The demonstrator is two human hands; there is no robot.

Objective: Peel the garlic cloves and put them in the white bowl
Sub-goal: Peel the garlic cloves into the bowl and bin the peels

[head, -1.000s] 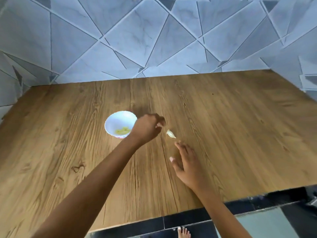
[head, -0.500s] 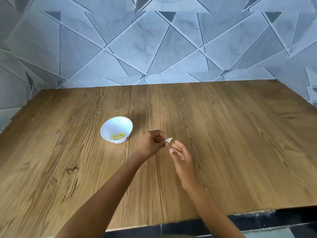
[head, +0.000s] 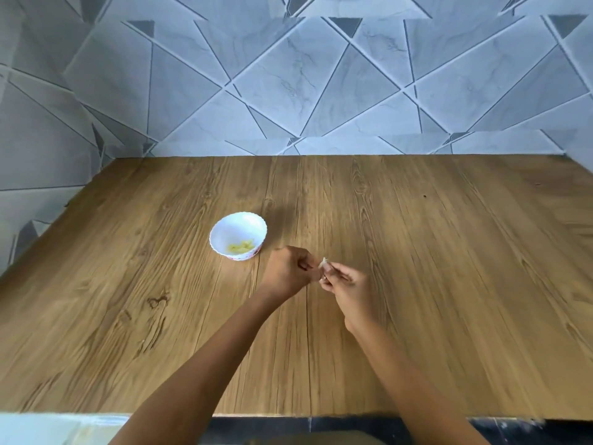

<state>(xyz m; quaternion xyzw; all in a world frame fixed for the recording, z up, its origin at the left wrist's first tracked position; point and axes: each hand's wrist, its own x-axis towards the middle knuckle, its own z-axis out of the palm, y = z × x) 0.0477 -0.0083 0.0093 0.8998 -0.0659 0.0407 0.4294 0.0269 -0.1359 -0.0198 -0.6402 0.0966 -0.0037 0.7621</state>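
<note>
A small white bowl (head: 238,234) with a scalloped rim stands on the wooden table (head: 417,252), left of centre, with several pale yellow peeled cloves in its bottom. Just right of the bowl my left hand (head: 288,271) and my right hand (head: 348,287) meet above the table. Between their fingertips is a small whitish garlic clove (head: 324,262), pinched from both sides and mostly hidden by the fingers. Only its pale tip shows.
A grey tiled wall (head: 305,91) with a triangle pattern rises behind the table and along its left side. The table's front edge runs along the bottom of the view, with dark floor below it.
My left hand picked the clove up from the table and drew it toward me. My right hand closed onto it from the right. The camera view tilted up, showing more wall.
</note>
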